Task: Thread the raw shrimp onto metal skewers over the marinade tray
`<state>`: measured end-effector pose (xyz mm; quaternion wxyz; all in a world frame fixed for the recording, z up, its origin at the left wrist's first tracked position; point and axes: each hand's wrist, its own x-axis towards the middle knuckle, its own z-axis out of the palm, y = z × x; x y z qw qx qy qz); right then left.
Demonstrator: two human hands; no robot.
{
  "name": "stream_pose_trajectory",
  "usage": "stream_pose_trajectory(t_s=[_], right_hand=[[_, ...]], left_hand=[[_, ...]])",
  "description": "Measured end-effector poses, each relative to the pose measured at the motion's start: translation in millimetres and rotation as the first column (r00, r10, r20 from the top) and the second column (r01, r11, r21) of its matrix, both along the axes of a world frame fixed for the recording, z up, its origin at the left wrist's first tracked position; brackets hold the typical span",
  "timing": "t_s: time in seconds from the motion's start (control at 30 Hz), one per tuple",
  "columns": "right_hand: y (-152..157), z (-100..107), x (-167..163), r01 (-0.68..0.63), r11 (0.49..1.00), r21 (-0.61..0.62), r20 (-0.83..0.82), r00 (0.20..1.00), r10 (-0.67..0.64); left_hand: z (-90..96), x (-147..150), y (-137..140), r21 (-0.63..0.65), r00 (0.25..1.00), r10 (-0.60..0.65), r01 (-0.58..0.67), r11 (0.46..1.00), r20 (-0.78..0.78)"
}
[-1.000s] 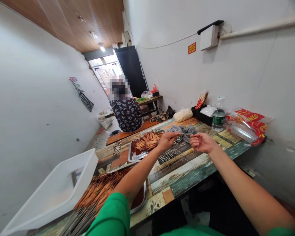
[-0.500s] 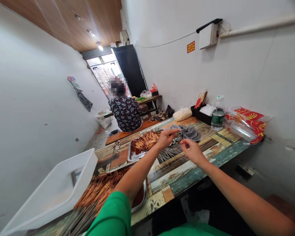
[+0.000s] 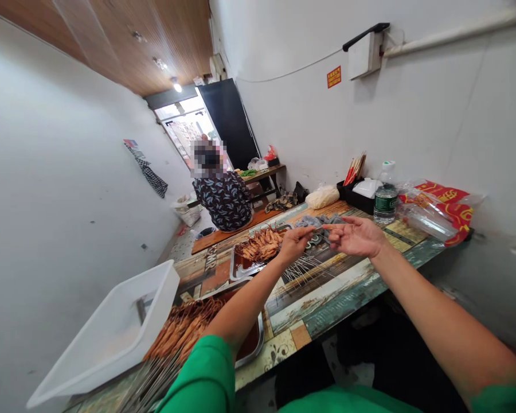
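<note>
My left hand [image 3: 296,244] is closed in a pinch over the table, with a thin skewer [image 3: 319,230] just showing at its fingertips. Facing it, my right hand [image 3: 358,237] is turned palm up, fingers loosely bent and apart, the index fingertip at the skewer's end. Beneath both hands, several bare metal skewers [image 3: 303,268] lie spread on the table. A metal tray of reddish-brown skewered food [image 3: 261,245] sits beyond my left wrist. More of this food [image 3: 184,327] fills a nearer tray, partly hidden by my left arm.
A white plastic bin [image 3: 107,332] stands at the left. Behind my hands lies a grey cloth [image 3: 312,221]. A water bottle [image 3: 385,202], a black box [image 3: 361,198] and red-printed plastic packaging [image 3: 447,209] line the wall side. A person [image 3: 223,198] sits farther off, back turned.
My right hand has turned from a palm-down pinch to palm up, its fingers loosening, and shifted up and right. My left hand stays pinched in nearly the same spot. The view has shifted slightly.
</note>
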<state>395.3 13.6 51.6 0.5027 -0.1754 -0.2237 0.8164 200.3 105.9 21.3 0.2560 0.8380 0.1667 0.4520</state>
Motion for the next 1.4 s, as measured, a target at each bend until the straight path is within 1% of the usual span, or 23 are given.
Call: stream_pose_trajectory(t_s=[0.1,0.17,0.33,0.4,0.5,0.53,0.57,0.6,0.63,0.67,0.7,0.8,0.87,0.9,1.0,1.1,1.2,1.3,1.37,1.4], right_hand=[[-8,0,-10,0.063,0.992,-0.107,-0.076,0.995,-0.071],[-13,-2,-18,0.113,0.982,-0.152,-0.092,0.988,-0.128],[-17,-10,-31,0.158,0.971,-0.178,-0.024,0.986,-0.165],[-13,-6,-28,0.174,0.968,-0.179,0.029,0.985,-0.172],[-4,10,-19,0.18,0.967,-0.178,0.101,0.981,-0.164],[-1,16,-18,0.191,0.971,-0.141,0.178,0.97,-0.165],[0,22,-19,0.215,0.974,-0.072,0.291,0.939,-0.186],[0,25,-23,0.238,0.971,0.018,0.413,0.882,-0.224],[-1,26,-30,0.258,0.955,0.146,0.544,0.785,-0.295],[-5,23,-39,0.277,0.93,0.241,0.604,0.708,-0.367],[-9,18,-50,0.294,0.91,0.293,0.613,0.673,-0.415],[-21,-11,-77,0.361,0.85,0.384,0.568,0.634,-0.525],[-24,-30,-83,0.404,0.831,0.381,0.524,0.647,-0.555],[-22,-37,-81,0.422,0.831,0.363,0.496,0.667,-0.556],[-11,-47,-60,0.422,0.863,0.276,0.385,0.775,-0.502],[-2,-46,-36,0.382,0.901,0.206,0.243,0.872,-0.425],[-5,-42,-24,0.349,0.922,0.165,0.114,0.922,-0.369],[-15,-33,-20,0.236,0.968,0.086,-0.044,0.972,-0.233],[-22,-23,-17,0.167,0.985,0.033,-0.08,0.983,-0.164],[-25,-17,-16,0.154,0.988,0.016,-0.05,0.987,-0.153]], left_hand=[[0.8,-1,1,0.016,1.0,0.01,-0.011,1.0,0.026],[0.8,0,1,0.022,0.999,0.018,-0.019,1.0,0.028],[1.2,1,-2,0.028,0.999,0.03,-0.031,0.999,0.031],[0.2,-1,-4,0.033,1.0,0.022,-0.022,0.999,-0.001],[-4.0,-2,-5,0.06,0.998,-0.006,0.009,0.998,-0.062],[-5.8,-2,-5,0.076,0.997,-0.011,0.017,0.997,-0.075],[-7.3,-1,-5,0.09,0.997,-0.009,0.017,0.996,-0.083],[-8.3,0,-5,0.1,0.996,-0.003,0.012,0.995,-0.09],[-8.6,1,-4,0.1,0.995,0.003,0.007,0.995,-0.098],[-8.1,3,-3,0.09,0.995,0.006,0.003,0.996,-0.102],[-6.8,5,-3,0.07,0.995,0.007,0.0,0.998,-0.098],[-0.2,7,-1,-0.011,0.998,-0.006,0.005,1.0,-0.067],[2.6,7,-1,-0.048,0.997,-0.04,0.037,0.998,-0.07],[2.7,7,-1,-0.057,0.995,-0.064,0.06,0.997,-0.082],[-2.0,5,-3,-0.067,0.992,-0.086,0.08,0.995,-0.095],[-7.4,5,-5,-0.048,0.993,-0.054,0.049,0.998,-0.103],[-7.4,5,-6,-0.032,0.992,-0.055,0.052,0.998,-0.109],[-4.7,5,-6,-0.022,0.993,-0.042,0.04,0.999,-0.111],[-4.2,5,-6,0.0,0.992,-0.028,0.029,1.0,-0.124],[-4.7,5,-6,0.015,0.991,-0.024,0.026,1.0,-0.131]])
